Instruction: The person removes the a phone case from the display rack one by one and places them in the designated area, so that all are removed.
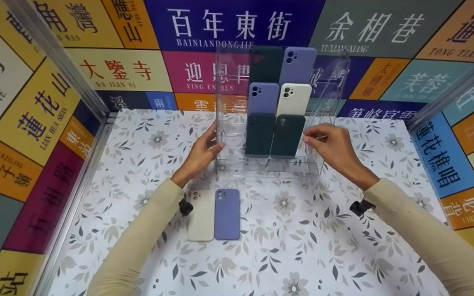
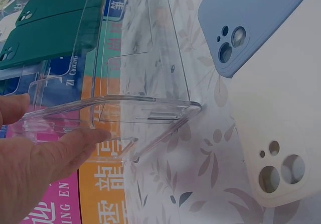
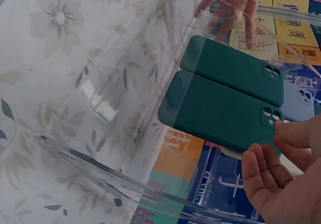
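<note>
acrylic rack [image 1: 228, 135] gripped both sides: left hand [image 1: 199, 155] fingers curled on edge, right hand [image 1: 331, 147] pinching.

One clear acrylic stand [image 1: 228, 135] holds six phone cases: three dark green [image 1: 260, 134], two lilac [image 1: 297, 65], one cream [image 1: 293, 99]. At 7 o'clock from it, two more lie flat: one lilac case [image 1: 227, 214], one cream case [image 1: 202, 216].

"BAINIANDONGJIE" on blue wall panel [image 1: 233, 20], "DA JIAN SI" on yellow panel [image 1: 117, 70]
</note>
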Tool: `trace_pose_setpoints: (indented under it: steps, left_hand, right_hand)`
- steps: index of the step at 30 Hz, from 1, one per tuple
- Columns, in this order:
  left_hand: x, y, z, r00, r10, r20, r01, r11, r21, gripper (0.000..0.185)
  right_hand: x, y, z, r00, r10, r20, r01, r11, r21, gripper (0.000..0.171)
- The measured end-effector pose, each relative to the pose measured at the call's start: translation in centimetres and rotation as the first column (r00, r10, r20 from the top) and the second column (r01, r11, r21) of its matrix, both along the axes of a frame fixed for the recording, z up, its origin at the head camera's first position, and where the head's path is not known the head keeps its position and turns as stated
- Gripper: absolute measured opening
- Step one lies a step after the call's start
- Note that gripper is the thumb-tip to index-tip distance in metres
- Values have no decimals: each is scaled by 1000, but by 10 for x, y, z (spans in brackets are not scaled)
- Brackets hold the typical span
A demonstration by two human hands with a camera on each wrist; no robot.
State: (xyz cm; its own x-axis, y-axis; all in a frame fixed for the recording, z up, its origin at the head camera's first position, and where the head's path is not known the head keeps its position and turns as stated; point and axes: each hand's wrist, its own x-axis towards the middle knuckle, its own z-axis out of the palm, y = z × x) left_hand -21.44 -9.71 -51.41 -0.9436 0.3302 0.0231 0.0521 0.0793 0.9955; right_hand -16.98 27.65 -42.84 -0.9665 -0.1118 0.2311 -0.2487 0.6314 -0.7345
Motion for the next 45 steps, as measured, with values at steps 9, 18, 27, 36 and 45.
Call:
trace_pose_setpoints:
  steps: [9, 18, 27, 36, 45]
  left_hand:
    - [1, -1, -1, 1000, 4, 11, -4, 1000, -13, 79]
    - [2, -1, 1, 999, 3, 36, -4, 1000, 18, 80]
    - [1, -1, 1, 1000, -2, 24, 1, 1000, 30, 79]
    - [1, 0, 0, 1000, -5, 11, 5, 999, 32, 79]
    - [0, -1, 0, 1000, -7, 16, 6, 1000, 25, 78]
  right_hand:
    - [-21, -1, 13, 1000, -24, 7, 23, 998, 63, 19]
    - [-35, -4, 22, 1000, -26, 0, 26, 996, 89, 22]
    - [-40, -7, 24, 1000, 2, -2, -2, 996, 85, 25]
    - [-42, -9, 22, 999, 28, 16, -29, 997, 76, 25]
    - [-39, -11, 18, 999, 25, -23, -23, 997, 71, 19]
